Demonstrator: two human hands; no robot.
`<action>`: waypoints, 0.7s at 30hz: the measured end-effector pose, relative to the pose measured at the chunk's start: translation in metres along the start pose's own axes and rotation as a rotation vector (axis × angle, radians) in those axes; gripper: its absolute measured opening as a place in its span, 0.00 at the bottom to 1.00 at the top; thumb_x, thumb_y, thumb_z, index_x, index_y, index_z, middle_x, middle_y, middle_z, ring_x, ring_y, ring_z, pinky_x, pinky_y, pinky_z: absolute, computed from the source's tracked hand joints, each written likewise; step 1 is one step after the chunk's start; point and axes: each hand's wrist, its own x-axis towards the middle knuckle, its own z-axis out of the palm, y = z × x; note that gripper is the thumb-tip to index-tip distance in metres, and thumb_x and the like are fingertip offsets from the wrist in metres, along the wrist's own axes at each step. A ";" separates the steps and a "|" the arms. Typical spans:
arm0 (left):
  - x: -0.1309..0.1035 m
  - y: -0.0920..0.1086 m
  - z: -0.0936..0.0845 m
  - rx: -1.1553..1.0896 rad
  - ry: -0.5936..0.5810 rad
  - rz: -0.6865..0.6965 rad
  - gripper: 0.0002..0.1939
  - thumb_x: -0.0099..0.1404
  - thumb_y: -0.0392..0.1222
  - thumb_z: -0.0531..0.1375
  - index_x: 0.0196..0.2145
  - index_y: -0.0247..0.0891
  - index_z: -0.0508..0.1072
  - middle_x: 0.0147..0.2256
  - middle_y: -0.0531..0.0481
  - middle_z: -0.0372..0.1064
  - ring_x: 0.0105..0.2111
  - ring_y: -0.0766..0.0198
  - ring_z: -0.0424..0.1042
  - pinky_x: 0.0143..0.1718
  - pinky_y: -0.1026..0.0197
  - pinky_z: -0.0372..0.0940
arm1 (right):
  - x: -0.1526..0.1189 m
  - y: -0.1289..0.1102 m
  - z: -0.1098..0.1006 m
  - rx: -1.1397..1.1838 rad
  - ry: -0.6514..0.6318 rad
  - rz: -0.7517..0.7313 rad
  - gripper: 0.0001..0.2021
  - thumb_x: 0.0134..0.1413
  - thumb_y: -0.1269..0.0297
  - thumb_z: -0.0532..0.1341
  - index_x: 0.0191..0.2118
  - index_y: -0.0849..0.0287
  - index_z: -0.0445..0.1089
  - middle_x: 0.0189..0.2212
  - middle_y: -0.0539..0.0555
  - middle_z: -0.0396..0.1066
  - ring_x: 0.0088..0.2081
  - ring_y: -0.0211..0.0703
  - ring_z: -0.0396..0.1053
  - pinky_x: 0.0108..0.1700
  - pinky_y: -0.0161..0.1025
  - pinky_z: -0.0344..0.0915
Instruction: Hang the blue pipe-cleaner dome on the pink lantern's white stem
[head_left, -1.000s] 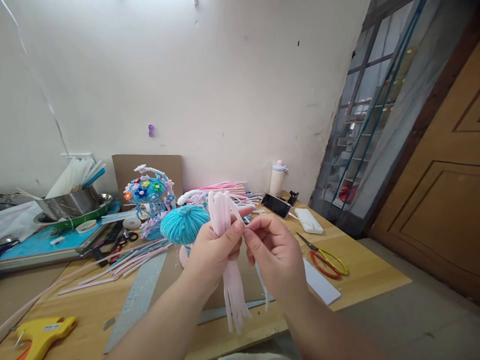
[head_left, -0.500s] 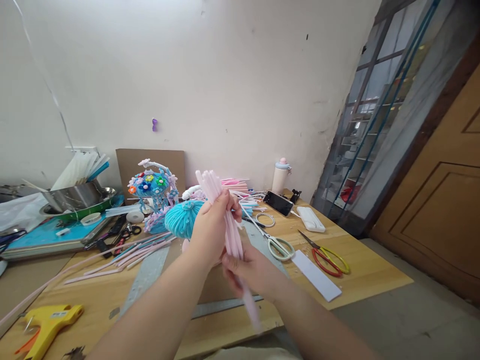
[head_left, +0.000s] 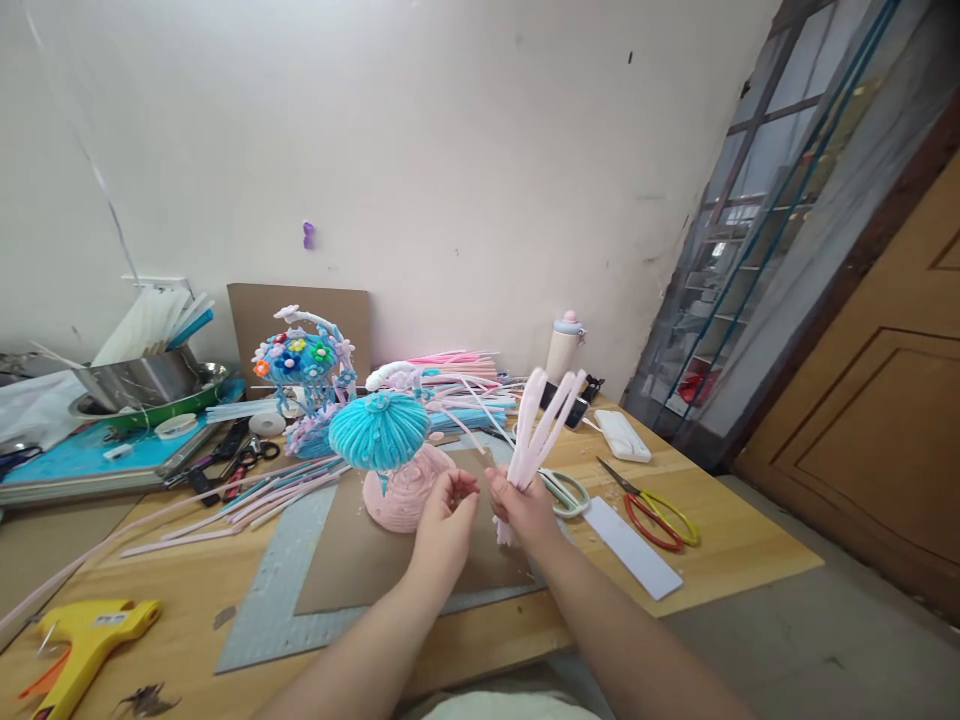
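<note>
A bundle of pale pink chenille stems [head_left: 534, 430], bent into loops at the top, stands up from my right hand [head_left: 525, 505], which is closed round its lower part. Short ends stick out below the fist. Just to the left, my left hand [head_left: 448, 510] has its fingers curled into a pinch; anything in them is too small to make out. Behind my left hand a ribbed turquoise chenille dome [head_left: 380, 430] hangs over a round pink chenille base [head_left: 397, 492], partly hidden by that hand. Both hands are above a brown board [head_left: 352, 570].
Green-handled scissors [head_left: 568, 493], red-and-yellow scissors [head_left: 660, 515] and a white strip [head_left: 634, 550] lie on the right. At left are a yellow glue gun [head_left: 97, 635] and loose stems [head_left: 277, 500]. A flowered chenille piece [head_left: 304, 360] and a bottle [head_left: 564, 348] stand behind.
The pink stems have gone from a straight bundle held in both hands to a looped bundle in my right hand. My left hand has let go of it and moved lower, uncovering the dome and base.
</note>
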 end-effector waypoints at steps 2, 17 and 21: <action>0.001 -0.018 -0.005 0.023 0.028 -0.016 0.07 0.50 0.40 0.57 0.29 0.38 0.66 0.29 0.51 0.65 0.33 0.62 0.65 0.39 0.60 0.59 | -0.003 0.009 0.000 -0.007 0.005 0.009 0.23 0.48 0.49 0.64 0.17 0.56 0.52 0.11 0.40 0.47 0.14 0.28 0.43 0.17 0.32 0.40; -0.001 -0.047 -0.016 0.150 -0.003 -0.103 0.04 0.52 0.34 0.56 0.28 0.39 0.69 0.25 0.55 0.65 0.28 0.63 0.64 0.33 0.62 0.57 | -0.005 0.025 0.000 -0.022 0.083 0.076 0.24 0.48 0.51 0.64 0.17 0.57 0.51 0.11 0.39 0.47 0.14 0.26 0.44 0.16 0.30 0.41; -0.002 -0.049 -0.016 0.168 -0.020 -0.122 0.04 0.52 0.34 0.56 0.28 0.39 0.68 0.25 0.55 0.64 0.27 0.64 0.63 0.31 0.63 0.56 | -0.003 0.026 0.001 0.001 0.121 0.083 0.25 0.46 0.48 0.64 0.17 0.56 0.50 0.11 0.39 0.46 0.13 0.26 0.43 0.15 0.30 0.41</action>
